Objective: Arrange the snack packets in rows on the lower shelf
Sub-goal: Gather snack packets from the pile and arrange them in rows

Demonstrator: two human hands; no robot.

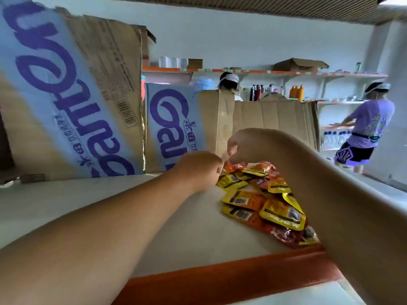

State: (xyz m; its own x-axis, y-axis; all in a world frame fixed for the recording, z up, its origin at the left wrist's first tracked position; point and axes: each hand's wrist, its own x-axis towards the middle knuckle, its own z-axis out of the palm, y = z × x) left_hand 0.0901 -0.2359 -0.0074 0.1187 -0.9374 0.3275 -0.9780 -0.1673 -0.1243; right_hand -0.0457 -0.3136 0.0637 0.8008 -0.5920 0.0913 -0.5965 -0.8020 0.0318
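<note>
Slowly now: lifting one packet off the heap.
On the pale lower shelf with its orange lip, yellow-and-red foil snack packets lie heaped at right; I should lay each flat, edges aligned. My right hand pinches the far orange packet; my left hand curls beside it, grip hidden, before brown-and-blue cardboard boxes.
</note>
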